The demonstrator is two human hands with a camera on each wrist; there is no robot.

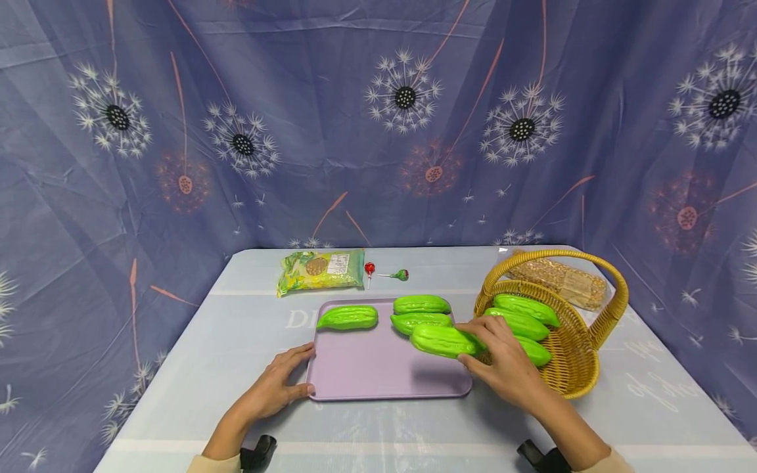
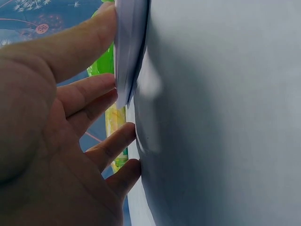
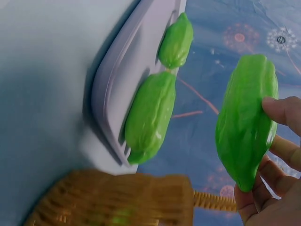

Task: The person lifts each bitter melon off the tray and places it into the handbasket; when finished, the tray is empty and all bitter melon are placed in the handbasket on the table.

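My right hand (image 1: 503, 358) holds a green ridged bitter melon (image 1: 443, 340) by its right end, thumb on one side and fingers on the other. It is raised over the right part of the purple tray (image 1: 372, 384); the right wrist view shows this bitter melon (image 3: 249, 113) with its narrow end down in the hand. On the tray lie one bitter melon (image 1: 347, 317) at back left and two more (image 1: 421, 303) at back right. My left hand (image 1: 275, 381) rests against the tray's left edge, fingers extended and touching the rim (image 2: 123, 56).
Right of the tray stands a yellow wicker basket (image 1: 570, 368) with a tall handle, holding several bitter melons (image 1: 526, 309). Behind it lies a clear bag of tan grains (image 1: 556, 279). A green-yellow packet (image 1: 322, 271), a red lollipop (image 1: 369, 268) and a green lollipop (image 1: 402, 274) lie at the back.
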